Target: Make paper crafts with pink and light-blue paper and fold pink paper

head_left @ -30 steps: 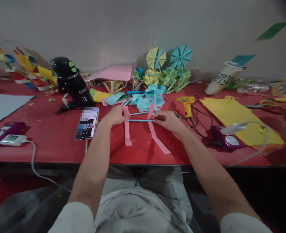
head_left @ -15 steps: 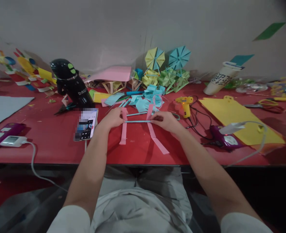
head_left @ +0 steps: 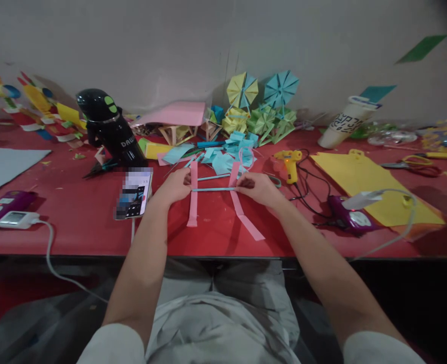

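Observation:
Two pink paper strips, a left one point(head_left: 193, 208) and a right one point(head_left: 240, 208), run roughly front to back on the red table. A thin light blue paper stick point(head_left: 213, 189) lies across both, and a second blue stick point(head_left: 213, 177) crosses behind it. My left hand point(head_left: 177, 186) pinches the near stick's left end at the left strip. The right end of that same stick is between the fingertips of my right hand point(head_left: 257, 187), beside the right strip.
A yellow glue gun point(head_left: 289, 163) with a black cord lies right of my hands. Blue paper scraps point(head_left: 223, 163) and folded paper wheels point(head_left: 280, 88) sit behind. A phone point(head_left: 134, 194) and black bottle point(head_left: 113, 129) stand left; yellow sheets point(head_left: 375, 187) lie right.
My left hand has shifted slightly left, and its fingers no longer cover the top of the left pink strip. My right hand has barely moved.

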The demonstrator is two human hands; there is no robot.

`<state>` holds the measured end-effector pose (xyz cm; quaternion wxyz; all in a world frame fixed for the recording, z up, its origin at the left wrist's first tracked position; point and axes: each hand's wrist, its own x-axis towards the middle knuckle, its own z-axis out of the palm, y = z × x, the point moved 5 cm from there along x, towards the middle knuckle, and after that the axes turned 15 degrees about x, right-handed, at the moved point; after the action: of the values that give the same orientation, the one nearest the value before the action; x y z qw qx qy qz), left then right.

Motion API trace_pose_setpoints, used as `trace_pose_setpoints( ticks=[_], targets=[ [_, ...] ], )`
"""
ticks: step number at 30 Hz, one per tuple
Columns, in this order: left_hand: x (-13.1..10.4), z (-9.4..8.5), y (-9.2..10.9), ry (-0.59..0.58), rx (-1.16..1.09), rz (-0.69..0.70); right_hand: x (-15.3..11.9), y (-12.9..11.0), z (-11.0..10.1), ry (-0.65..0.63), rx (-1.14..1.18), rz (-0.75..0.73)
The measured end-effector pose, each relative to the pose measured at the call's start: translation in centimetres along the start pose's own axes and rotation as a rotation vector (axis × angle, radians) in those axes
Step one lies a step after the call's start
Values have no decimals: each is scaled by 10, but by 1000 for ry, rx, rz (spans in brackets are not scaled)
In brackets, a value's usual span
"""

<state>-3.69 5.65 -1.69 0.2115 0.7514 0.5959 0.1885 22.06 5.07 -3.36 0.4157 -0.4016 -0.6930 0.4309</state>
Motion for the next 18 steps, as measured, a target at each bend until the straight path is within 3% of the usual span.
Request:
trace_pose_setpoints(
  ticks=[18],
  targets=[
    [-2, -1, 1, -12, 93, 19, 1, -2, 3, 1, -5, -19]
  ],
)
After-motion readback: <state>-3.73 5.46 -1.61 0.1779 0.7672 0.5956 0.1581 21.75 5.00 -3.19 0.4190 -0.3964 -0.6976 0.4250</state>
